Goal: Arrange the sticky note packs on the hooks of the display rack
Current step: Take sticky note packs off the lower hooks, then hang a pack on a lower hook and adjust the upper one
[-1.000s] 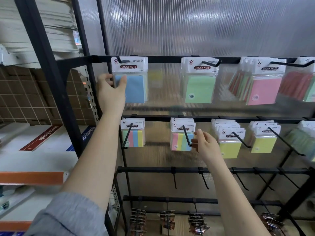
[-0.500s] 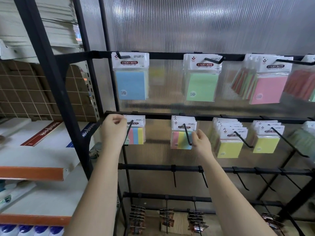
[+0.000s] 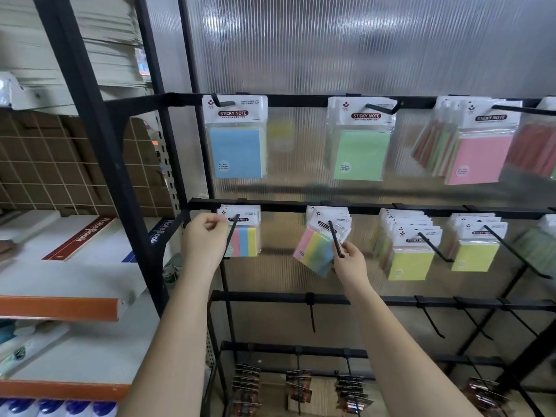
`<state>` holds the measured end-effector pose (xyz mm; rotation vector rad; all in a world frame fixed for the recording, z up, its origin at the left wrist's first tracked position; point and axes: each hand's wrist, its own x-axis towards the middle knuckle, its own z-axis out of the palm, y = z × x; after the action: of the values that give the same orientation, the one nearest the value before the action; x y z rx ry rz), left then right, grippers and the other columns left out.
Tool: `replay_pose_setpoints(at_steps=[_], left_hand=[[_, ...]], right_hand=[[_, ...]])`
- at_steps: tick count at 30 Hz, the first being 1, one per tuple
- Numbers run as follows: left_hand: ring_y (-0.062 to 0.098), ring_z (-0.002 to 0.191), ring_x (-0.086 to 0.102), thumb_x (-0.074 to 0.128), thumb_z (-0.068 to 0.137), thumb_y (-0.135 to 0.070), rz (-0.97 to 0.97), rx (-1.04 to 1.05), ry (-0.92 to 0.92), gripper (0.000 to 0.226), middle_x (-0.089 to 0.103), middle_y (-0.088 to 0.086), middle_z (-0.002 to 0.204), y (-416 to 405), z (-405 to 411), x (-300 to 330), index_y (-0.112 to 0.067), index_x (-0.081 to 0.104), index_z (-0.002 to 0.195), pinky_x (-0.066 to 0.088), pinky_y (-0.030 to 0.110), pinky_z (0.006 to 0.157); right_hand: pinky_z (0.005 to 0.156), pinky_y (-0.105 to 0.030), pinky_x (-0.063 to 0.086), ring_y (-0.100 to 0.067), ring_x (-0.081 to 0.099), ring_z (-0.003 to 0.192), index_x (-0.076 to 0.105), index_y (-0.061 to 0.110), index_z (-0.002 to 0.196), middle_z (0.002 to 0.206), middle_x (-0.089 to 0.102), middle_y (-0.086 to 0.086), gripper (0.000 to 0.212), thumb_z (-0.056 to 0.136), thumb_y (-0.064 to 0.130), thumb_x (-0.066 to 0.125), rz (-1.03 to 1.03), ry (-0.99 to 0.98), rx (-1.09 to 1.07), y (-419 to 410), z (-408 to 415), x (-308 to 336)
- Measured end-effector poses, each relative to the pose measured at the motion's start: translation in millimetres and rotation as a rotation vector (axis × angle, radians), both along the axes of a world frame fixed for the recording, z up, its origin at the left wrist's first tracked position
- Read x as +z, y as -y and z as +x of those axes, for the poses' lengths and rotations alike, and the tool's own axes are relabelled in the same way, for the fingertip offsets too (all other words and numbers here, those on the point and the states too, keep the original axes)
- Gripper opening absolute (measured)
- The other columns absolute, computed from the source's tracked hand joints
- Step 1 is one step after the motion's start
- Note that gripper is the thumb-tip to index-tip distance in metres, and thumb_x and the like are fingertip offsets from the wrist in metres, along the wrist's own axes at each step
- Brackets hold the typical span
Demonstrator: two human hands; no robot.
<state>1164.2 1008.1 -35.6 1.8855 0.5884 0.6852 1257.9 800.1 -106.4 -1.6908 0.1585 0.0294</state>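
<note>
— Far left, what there?
— White shelf [image 3: 60, 284] with orange front edge, and flat white notebook boxes [image 3: 75, 239] lying on top. Further right, black display rack [image 3: 301, 101] in front of ribbed translucent panel [image 3: 331, 40].

— And on top bar?
— From left: blue sticky note pack [image 3: 235, 136] hanging on first hook, then green pack [image 3: 359, 139], then bundle of pink-fronted packs [image 3: 478, 145] fanned out on long hook.

— Second bar, left end?
— Striped packs [image 3: 245, 233] in pink, blue and yellow, hanging on hook [image 3: 233, 233]. Left hand [image 3: 204, 240] just beside, partly covering left edge of front pack. Fingers curled near white header card, thumb and forefinger close together. Cannot tell whether really pinching card or only touching.

— Next hook along?
— Tilted striped pack [image 3: 316, 251], pink, yellow, green and blue, swung sideways, lower end toward left, header still on hook [image 3: 335, 239]. More white headers hanging behind. Right hand [image 3: 350, 264] below and right of it, fingertips closed on lower right corner of tilted pack, near tip of hook.

— Further right?
— Two rows of yellow packs [image 3: 409, 260] on next two hooks, many headers stacked one behind other. Pale green packs at right border, blurred.

— Lower down?
— Third bar with bare hooks [image 3: 311, 314]. Bottom bar with small dark card items [image 3: 298, 386], too blurred to name.
</note>
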Motion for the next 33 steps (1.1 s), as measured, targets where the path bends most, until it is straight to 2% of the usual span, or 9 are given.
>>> replay_pose_setpoints(at_steps=[5,11,15,21,23,26,28,31,33], left_hand=[[0.007,0.080,0.052,0.050,0.094,-0.017,-0.008,-0.012,-0.014,0.020,0.062,0.004,0.103,0,1,-2,-0.013,0.060,0.111,0.033,0.016,0.055],[0.007,0.081,0.055,0.049,0.095,-0.019,-0.008,-0.018,-0.025,0.018,0.060,0.001,0.101,3,2,-11,-0.014,0.059,0.109,0.035,0.016,0.055],[0.009,0.085,0.054,0.051,0.095,-0.020,-0.011,0.009,-0.020,0.017,0.062,0.003,0.103,6,2,-18,-0.015,0.058,0.110,0.034,0.015,0.054],[0.011,0.086,0.054,0.050,0.095,-0.016,-0.040,0.038,0.034,0.019,0.062,0.003,0.102,0,6,-20,-0.011,0.061,0.109,0.035,0.015,0.055],[0.014,0.090,0.057,0.050,0.093,-0.015,-0.071,0.030,0.027,0.021,0.062,0.005,0.104,-7,12,-21,-0.011,0.062,0.110,0.040,0.019,0.061],[0.019,0.103,0.056,0.049,0.092,-0.019,-0.196,-0.006,-0.040,0.025,0.060,0.003,0.110,-19,25,-19,-0.017,0.058,0.115,0.049,0.034,0.087],[0.018,0.098,0.056,0.047,0.093,-0.022,-0.253,-0.038,-0.093,0.029,0.060,0.002,0.104,-24,35,-17,-0.019,0.054,0.121,0.047,0.039,0.095],[0.012,0.073,0.051,0.039,0.098,-0.022,-0.296,-0.086,-0.156,0.025,0.054,0.000,0.080,-24,47,-16,-0.016,0.049,0.120,0.045,0.029,0.069],[0.013,0.069,0.048,0.035,0.100,-0.024,-0.322,-0.115,-0.198,0.020,0.052,0.001,0.078,-22,50,-18,-0.015,0.047,0.114,0.036,0.026,0.057]], right_hand=[[0.065,-0.030,0.034,-0.020,0.045,0.076,0.061,0.000,0.089,0.079,0.053,-0.023,0.029,0.098,0.023,0.046,0.037,-0.002,0.000,4,-7,4],[0.057,-0.028,0.025,-0.013,0.035,0.066,0.057,-0.005,0.080,0.072,0.046,-0.005,0.026,0.093,0.016,0.050,0.018,0.142,-0.080,18,-34,16],[0.052,-0.026,0.019,-0.012,0.024,0.052,0.043,0.009,0.063,0.054,0.029,0.004,0.030,0.091,0.015,0.048,-0.077,0.241,-0.128,22,-50,22],[0.051,-0.026,0.016,-0.014,0.021,0.052,0.028,0.015,0.057,0.051,0.026,0.004,0.037,0.090,0.016,0.045,-0.317,0.281,-0.097,26,-71,36],[0.050,-0.026,0.016,-0.015,0.021,0.051,0.027,0.016,0.056,0.051,0.025,0.004,0.038,0.090,0.017,0.045,-0.367,0.285,-0.122,26,-78,41],[0.049,-0.026,0.016,-0.015,0.021,0.050,0.027,0.016,0.055,0.049,0.024,0.005,0.039,0.088,0.018,0.046,-0.412,0.298,-0.162,28,-88,50],[0.049,-0.025,0.016,-0.016,0.021,0.050,0.026,0.016,0.055,0.050,0.024,0.004,0.039,0.088,0.020,0.046,-0.428,0.314,-0.184,27,-92,58],[0.053,-0.028,0.018,-0.018,0.023,0.055,0.026,0.016,0.056,0.054,0.026,0.001,0.038,0.088,0.021,0.046,-0.384,0.349,-0.205,26,-94,70],[0.055,-0.030,0.018,-0.018,0.023,0.058,0.025,0.017,0.057,0.055,0.025,0.000,0.038,0.087,0.020,0.047,-0.329,0.374,-0.213,26,-94,73]])
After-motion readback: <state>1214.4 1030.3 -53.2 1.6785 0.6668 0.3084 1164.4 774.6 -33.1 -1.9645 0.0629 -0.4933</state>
